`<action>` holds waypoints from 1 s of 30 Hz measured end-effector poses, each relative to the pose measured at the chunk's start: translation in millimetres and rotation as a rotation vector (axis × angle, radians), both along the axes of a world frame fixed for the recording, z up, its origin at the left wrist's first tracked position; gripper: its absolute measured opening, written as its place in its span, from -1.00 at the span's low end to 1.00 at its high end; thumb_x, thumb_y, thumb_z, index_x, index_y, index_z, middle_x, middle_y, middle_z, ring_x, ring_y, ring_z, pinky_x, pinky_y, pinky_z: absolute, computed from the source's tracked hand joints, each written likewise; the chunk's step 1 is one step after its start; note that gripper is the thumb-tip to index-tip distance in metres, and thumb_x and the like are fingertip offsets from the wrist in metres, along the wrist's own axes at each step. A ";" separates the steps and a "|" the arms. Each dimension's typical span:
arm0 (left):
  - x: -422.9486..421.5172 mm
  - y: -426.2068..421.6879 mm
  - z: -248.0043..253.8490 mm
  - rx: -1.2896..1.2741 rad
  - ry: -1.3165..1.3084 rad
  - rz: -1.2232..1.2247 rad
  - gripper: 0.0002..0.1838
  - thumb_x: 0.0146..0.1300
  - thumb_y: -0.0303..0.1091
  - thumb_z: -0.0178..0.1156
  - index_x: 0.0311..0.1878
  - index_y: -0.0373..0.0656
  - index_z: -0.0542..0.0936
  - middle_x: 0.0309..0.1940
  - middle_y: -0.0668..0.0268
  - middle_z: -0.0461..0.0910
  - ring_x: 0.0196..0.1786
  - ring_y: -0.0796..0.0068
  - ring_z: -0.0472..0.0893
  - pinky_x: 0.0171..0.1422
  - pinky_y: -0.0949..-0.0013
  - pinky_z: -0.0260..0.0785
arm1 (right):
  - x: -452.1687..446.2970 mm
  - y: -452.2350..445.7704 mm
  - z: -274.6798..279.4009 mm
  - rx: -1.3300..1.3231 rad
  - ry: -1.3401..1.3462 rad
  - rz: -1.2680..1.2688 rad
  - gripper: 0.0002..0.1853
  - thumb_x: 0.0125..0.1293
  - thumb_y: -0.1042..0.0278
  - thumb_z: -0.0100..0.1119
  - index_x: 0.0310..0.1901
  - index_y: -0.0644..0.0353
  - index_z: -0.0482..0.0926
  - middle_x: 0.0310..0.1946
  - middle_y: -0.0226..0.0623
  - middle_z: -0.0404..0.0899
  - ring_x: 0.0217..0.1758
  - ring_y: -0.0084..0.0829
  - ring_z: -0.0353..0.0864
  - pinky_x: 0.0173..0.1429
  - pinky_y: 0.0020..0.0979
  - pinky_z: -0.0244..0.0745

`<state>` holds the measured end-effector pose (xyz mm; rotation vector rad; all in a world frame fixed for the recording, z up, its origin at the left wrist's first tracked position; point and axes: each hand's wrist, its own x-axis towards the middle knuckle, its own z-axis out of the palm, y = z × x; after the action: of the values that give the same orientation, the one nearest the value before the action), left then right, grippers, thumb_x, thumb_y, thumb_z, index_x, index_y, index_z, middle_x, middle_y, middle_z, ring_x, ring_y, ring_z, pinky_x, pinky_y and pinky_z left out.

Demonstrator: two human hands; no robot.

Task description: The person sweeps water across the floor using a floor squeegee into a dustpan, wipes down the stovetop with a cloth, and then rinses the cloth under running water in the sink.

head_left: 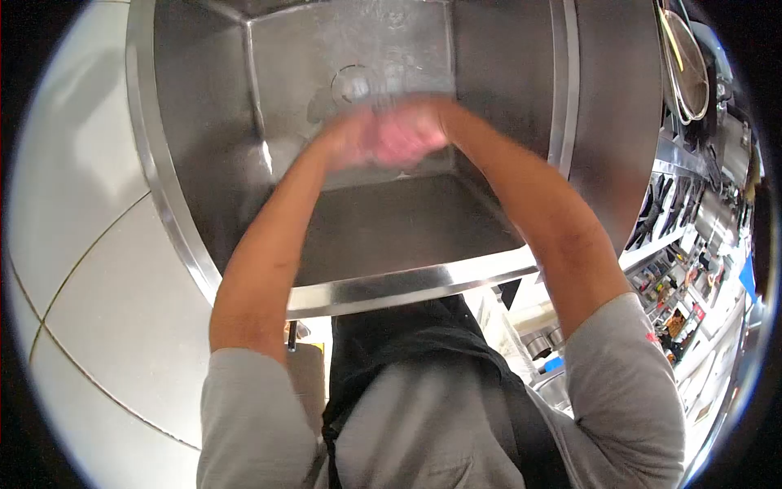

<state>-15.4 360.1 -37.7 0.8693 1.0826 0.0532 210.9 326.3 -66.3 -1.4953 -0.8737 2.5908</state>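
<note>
Over a deep stainless steel sink (391,232), both my hands are together and smeared by motion. My left hand (352,140) comes in from the left and presses against my right hand (411,132), which reaches in from the right. Where one hand ends and the other begins is hard to make out, and the fingers are blurred. No object shows between them. Beyond the hands, the sink floor looks wet, with a round drain (352,84) in it.
The sink's raised metal rim (423,281) runs between my body and the basin. White wall tiles (122,318) are on the left. To the right hang round wire strainers (688,65), with shelves of kitchenware (680,285) further along. I wear a black apron (407,334).
</note>
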 end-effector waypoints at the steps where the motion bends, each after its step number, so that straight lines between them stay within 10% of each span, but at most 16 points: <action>1: -32.4 -26.8 -12.4 0.214 0.194 -0.655 -0.60 0.44 -0.08 0.14 -0.14 -0.30 0.68 -0.22 0.03 0.73 -0.20 0.04 0.70 -0.03 0.01 0.52 | -3.0 -61.8 26.9 0.282 -0.366 0.576 -0.60 0.53 0.13 0.09 0.20 0.23 0.63 0.10 -0.06 0.69 0.12 -0.12 0.69 0.20 0.01 0.59; 3: -90.7 -50.7 -47.7 0.391 0.314 -1.213 -0.56 0.39 -0.08 0.17 -0.04 -0.35 0.70 -0.08 -0.10 0.71 -0.04 -0.08 0.68 0.12 -0.05 0.49 | 15.4 -109.9 -32.2 0.203 -0.531 1.286 -0.60 0.49 0.19 0.15 0.23 0.19 0.68 0.18 -0.08 0.69 0.23 -0.11 0.67 0.26 0.00 0.56; 9: -206.7 -83.2 -217.6 0.336 0.678 -1.437 -0.49 0.43 -0.14 0.07 0.22 -0.34 0.65 0.22 -0.17 0.62 0.27 -0.12 0.63 0.38 -0.03 0.41 | 14.3 -155.5 -117.4 0.234 -0.841 0.832 -0.56 0.56 0.09 -0.01 0.16 0.23 0.69 0.09 -0.09 0.71 0.10 -0.10 0.71 0.23 0.01 0.57; 12: -140.0 -91.4 -175.5 0.342 0.600 -1.187 -0.53 0.45 -0.15 0.05 0.15 -0.36 0.66 0.07 -0.16 0.70 0.19 -0.12 0.68 0.30 -0.07 0.44 | -47.0 -119.3 -145.6 0.054 -0.686 0.748 -0.49 0.60 -0.04 -0.08 0.13 0.26 0.67 0.06 -0.03 0.69 0.10 -0.12 0.69 0.25 -0.01 0.56; 14: -81.9 -65.8 -159.2 0.512 0.263 -0.930 -0.53 0.50 -0.08 0.01 0.05 -0.32 0.68 -0.02 -0.06 0.75 0.11 -0.05 0.71 0.20 -0.11 0.47 | -61.7 -65.3 -136.7 0.564 -0.588 0.535 -0.60 0.58 0.11 -0.03 0.10 0.26 0.64 0.01 -0.09 0.68 0.13 -0.19 0.66 0.27 -0.07 0.56; 16: -36.3 -23.1 -125.5 0.147 0.272 -0.425 -0.48 0.52 -0.01 0.06 0.34 -0.17 0.57 0.15 0.11 0.69 0.06 0.15 0.69 0.22 0.12 0.48 | -64.1 -15.7 -170.2 1.224 -0.670 0.669 -0.70 0.55 0.25 0.02 0.08 0.24 0.63 -0.03 -0.15 0.68 0.14 -0.21 0.64 0.29 -0.10 0.56; 18: -22.3 10.9 -103.9 0.175 0.334 -0.183 -0.51 0.50 -0.02 0.13 0.32 -0.12 0.59 0.16 0.19 0.67 0.07 0.25 0.64 0.21 0.13 0.45 | -58.6 47.8 -72.3 1.266 -0.814 0.734 -0.71 0.52 0.28 0.03 0.09 0.23 0.64 -0.04 -0.17 0.69 0.09 -0.17 0.66 0.28 -0.06 0.58; 20: -15.3 41.2 -64.6 0.180 0.288 0.049 -0.52 0.48 -0.03 0.16 0.30 -0.11 0.62 0.17 0.21 0.67 0.10 0.28 0.62 0.21 0.12 0.43 | -63.0 90.1 16.4 0.166 -0.211 -0.773 -0.71 0.50 0.26 0.04 0.04 0.26 0.64 -0.04 -0.16 0.71 0.01 -0.17 0.70 0.27 -0.08 0.59; 22: -28.3 69.5 -51.2 0.260 0.248 0.087 -0.52 0.46 -0.03 0.18 0.28 -0.12 0.63 0.15 0.18 0.67 0.13 0.25 0.61 0.24 0.10 0.42 | -33.6 136.5 3.2 0.069 0.367 -1.033 -0.68 0.53 0.21 0.02 0.02 0.26 0.67 -0.04 -0.10 0.71 -0.09 -0.27 0.71 0.20 -0.17 0.62; 25: -70.0 108.2 -50.2 0.397 0.289 0.066 -0.50 0.46 -0.01 0.15 0.27 -0.16 0.63 0.14 0.13 0.66 0.15 0.19 0.61 0.29 0.08 0.41 | -55.8 181.1 51.4 0.065 0.196 -1.140 -0.67 0.63 0.22 -0.14 0.09 0.32 0.49 -0.10 -0.05 0.60 -0.04 -0.14 0.62 0.19 -0.04 0.60; 28: -116.0 93.4 -6.6 0.125 0.247 0.610 -0.48 0.49 0.01 0.06 0.25 -0.20 0.62 0.14 0.10 0.66 0.19 0.10 0.61 0.32 0.01 0.43 | -142.2 141.1 -3.8 1.365 -0.386 0.201 -0.55 0.53 0.00 0.05 0.12 0.18 0.71 -0.02 -0.17 0.73 0.04 -0.17 0.69 0.22 -0.04 0.54; 30: -145.8 31.4 -0.1 -0.077 0.156 0.870 -0.46 0.54 -0.06 -0.01 0.26 -0.38 0.54 0.12 0.04 0.65 0.16 0.08 0.64 0.24 0.01 0.49 | -179.2 70.9 18.2 1.194 -0.174 0.669 -0.57 0.54 0.06 0.04 0.16 0.21 0.68 -0.02 -0.16 0.73 0.03 -0.20 0.70 0.20 -0.07 0.58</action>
<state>-161.1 391.5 -37.9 0.2830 1.5336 0.6715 31.7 397.3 -48.2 -1.0819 -2.5943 1.4259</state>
